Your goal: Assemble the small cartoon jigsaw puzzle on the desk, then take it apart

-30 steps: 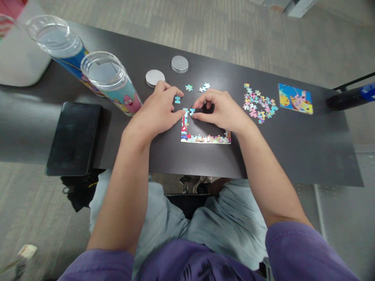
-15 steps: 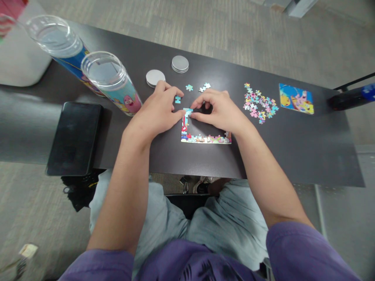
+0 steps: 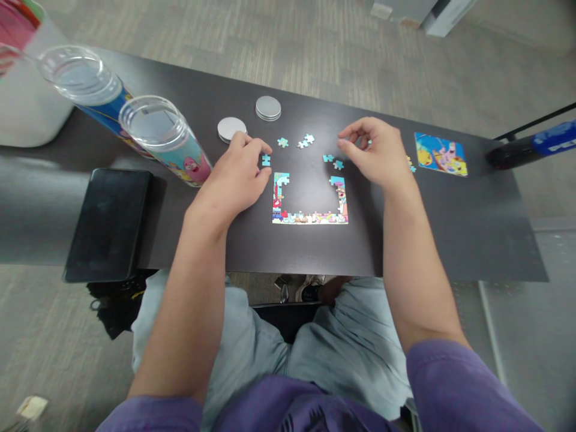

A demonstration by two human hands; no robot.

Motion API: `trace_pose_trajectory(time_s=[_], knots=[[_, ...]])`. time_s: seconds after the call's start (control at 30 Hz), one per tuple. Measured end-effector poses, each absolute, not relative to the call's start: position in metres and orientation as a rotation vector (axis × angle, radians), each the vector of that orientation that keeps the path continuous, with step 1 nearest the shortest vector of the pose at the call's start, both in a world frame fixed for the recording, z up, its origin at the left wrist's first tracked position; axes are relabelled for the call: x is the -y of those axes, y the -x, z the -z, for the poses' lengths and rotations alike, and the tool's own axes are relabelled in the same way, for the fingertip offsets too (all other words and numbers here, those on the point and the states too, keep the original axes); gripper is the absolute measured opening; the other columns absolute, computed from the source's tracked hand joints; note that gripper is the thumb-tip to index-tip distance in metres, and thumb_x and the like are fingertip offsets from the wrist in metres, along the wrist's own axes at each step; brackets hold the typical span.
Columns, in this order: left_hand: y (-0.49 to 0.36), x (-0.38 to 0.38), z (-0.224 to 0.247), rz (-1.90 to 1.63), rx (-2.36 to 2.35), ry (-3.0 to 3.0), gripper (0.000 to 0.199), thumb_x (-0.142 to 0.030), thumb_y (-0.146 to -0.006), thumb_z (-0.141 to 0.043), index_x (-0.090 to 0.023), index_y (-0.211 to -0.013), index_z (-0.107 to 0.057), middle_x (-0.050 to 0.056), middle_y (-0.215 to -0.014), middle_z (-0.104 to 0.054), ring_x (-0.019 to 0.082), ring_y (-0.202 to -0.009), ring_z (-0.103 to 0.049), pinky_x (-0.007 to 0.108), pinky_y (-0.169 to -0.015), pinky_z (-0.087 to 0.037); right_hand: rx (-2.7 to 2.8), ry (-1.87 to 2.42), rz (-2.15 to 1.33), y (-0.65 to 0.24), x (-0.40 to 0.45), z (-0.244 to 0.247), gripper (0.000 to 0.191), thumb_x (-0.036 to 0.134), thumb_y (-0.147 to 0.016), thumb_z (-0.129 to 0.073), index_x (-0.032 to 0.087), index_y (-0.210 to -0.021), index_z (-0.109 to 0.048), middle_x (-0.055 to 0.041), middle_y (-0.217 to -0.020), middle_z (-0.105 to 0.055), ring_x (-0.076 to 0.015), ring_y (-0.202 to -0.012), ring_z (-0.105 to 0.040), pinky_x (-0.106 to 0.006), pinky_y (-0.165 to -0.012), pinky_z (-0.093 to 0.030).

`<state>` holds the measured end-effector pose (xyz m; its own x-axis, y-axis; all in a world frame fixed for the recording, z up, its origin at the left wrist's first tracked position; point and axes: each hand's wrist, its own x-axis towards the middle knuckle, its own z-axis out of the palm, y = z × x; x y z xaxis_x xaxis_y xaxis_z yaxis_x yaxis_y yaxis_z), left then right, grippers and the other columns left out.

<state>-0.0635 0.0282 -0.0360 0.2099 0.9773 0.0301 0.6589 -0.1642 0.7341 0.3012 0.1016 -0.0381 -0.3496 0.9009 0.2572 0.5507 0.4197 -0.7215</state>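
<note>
A jigsaw frame (image 3: 310, 218) lies on the dark table, joined along its left, bottom and right sides, with a gap in its top edge. My left hand (image 3: 238, 177) rests beside its upper left corner, thumb apart from the fingers. Just under those fingertips lies a blue puzzle piece (image 3: 266, 161). Above and right of the frame, my right hand (image 3: 377, 151) hovers with thumb and index finger apart and nothing visible between them. It hides most of the loose piece pile (image 3: 411, 164). Two blue pieces (image 3: 333, 161) lie between this hand and the frame.
Farther back are a green piece (image 3: 282, 142), a small joined cluster (image 3: 306, 141) and two round lids (image 3: 268, 108). Clear-topped canisters (image 3: 164, 135) and a black tablet (image 3: 110, 225) stand or lie left. A picture card (image 3: 441, 154) and a dark bottle (image 3: 522, 150) are right.
My right hand has left the frame's upper left corner and moved right, toward the loose pile. The frame's right side now shows. My left hand has drawn slightly away from the corner.
</note>
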Motion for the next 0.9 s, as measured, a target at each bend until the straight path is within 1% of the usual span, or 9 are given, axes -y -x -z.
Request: trace_pose_trajectory(time_s=[0.1,0.23,0.33,0.4,0.47,0.57,0.73,0.83,0.9], knots=[[0.059,-0.028,0.035,-0.690,-1.593,-1.922,0.032,-0.020,-0.104,-0.084,-0.033,-0.133,-0.078,0.004,-0.150,-0.075,0.025,-0.103,-0.078,0.048,-0.123,-0.064,2.010,1.500,-0.457,-0.293,-0.091,0.027,0.020,0.046,-0.104,-0.099,0.031,-0.103,-0.086,-0.0081,-0.104,-0.086,-0.0266,-0.084,-0.059,-0.052,-0.093,-0.051],[0.051,-0.026,0.029,-0.658,-1.710,-1.918,0.025,-0.016,-0.111,-0.078,-0.030,-0.131,-0.079,0.008,-0.151,-0.078,0.029,-0.116,-0.084,0.047,-0.123,-0.065,2.188,1.625,-0.579,-0.278,-0.071,0.001,0.013,0.042,-0.111,-0.094,0.031,-0.113,-0.088,-0.0114,-0.124,-0.090,-0.0323,-0.100,-0.072,-0.054,-0.105,-0.058],[0.047,-0.024,0.025,-0.629,-1.745,-1.895,0.020,-0.015,-0.112,-0.078,-0.029,-0.126,-0.079,0.010,-0.152,-0.079,0.032,-0.119,-0.085,0.051,-0.123,-0.066,2.172,1.689,-0.606,-0.280,-0.064,-0.010,0.013,0.031,-0.106,-0.099,0.029,-0.110,-0.087,-0.0113,-0.125,-0.090,-0.0326,-0.102,-0.075,-0.053,-0.107,-0.057],[0.047,-0.024,0.024,-0.637,-1.747,-1.879,0.020,-0.013,-0.111,-0.078,-0.029,-0.122,-0.079,0.010,-0.152,-0.079,0.033,-0.121,-0.086,0.052,-0.122,-0.066,2.123,1.709,-0.616,-0.286,-0.064,-0.013,0.013,0.021,-0.101,-0.099,0.026,-0.108,-0.089,-0.0106,-0.120,-0.089,-0.0294,-0.099,-0.074,-0.049,-0.101,-0.056],[0.047,-0.024,0.024,-0.665,-1.735,-1.865,0.021,-0.012,-0.109,-0.079,-0.030,-0.119,-0.078,0.009,-0.150,-0.079,0.033,-0.121,-0.086,0.052,-0.123,-0.065,2.100,1.731,-0.648,-0.293,-0.065,-0.013,0.016,0.018,-0.098,-0.103,0.024,-0.105,-0.091,-0.0083,-0.114,-0.088,-0.0263,-0.094,-0.072,-0.046,-0.096,-0.054],[0.049,-0.026,0.026,-0.692,-1.719,-1.860,0.022,-0.011,-0.106,-0.082,-0.030,-0.116,-0.078,0.008,-0.146,-0.079,0.032,-0.119,-0.085,0.052,-0.124,-0.065,2.157,1.743,-0.674,-0.297,-0.066,-0.012,0.019,0.019,-0.097,-0.109,0.025,-0.104,-0.092,-0.0064,-0.111,-0.088,-0.0257,-0.094,-0.073,-0.045,-0.097,-0.054],[0.053,-0.027,0.030,-0.726,-1.691,-1.895,0.023,-0.011,-0.105,-0.081,-0.030,-0.116,-0.076,0.007,-0.142,-0.079,0.029,-0.112,-0.084,0.048,-0.119,-0.067,2.243,1.723,-0.695,-0.291,-0.066,-0.013,0.013,0.023,-0.103,-0.103,0.027,-0.100,-0.091,-0.0080,-0.115,-0.089,-0.0298,-0.102,-0.076,-0.047,-0.101,-0.055],[0.054,-0.027,0.032,-0.733,-1.670,-1.913,0.024,-0.011,-0.104,-0.081,-0.030,-0.116,-0.075,0.007,-0.140,-0.080,0.028,-0.111,-0.083,0.048,-0.117,-0.067,2.245,1.698,-0.731,-0.288,-0.066,-0.012,0.019,0.033,-0.104,-0.103,0.029,-0.101,-0.085,-0.0079,-0.104,-0.085,-0.0327,-0.102,-0.077,-0.051,-0.103,-0.058],[0.055,-0.027,0.031,-0.726,-1.659,-1.928,0.024,-0.011,-0.105,-0.080,-0.030,-0.118,-0.074,0.008,-0.142,-0.080,0.029,-0.114,-0.084,0.049,-0.118,-0.067,2.239,1.666,-0.807,-0.287,-0.066,-0.011,0.027,0.045,-0.105,-0.104,0.031,-0.101,-0.082,-0.0079,-0.100,-0.084,-0.0342,-0.101,-0.077,-0.055,-0.104,-0.061]])
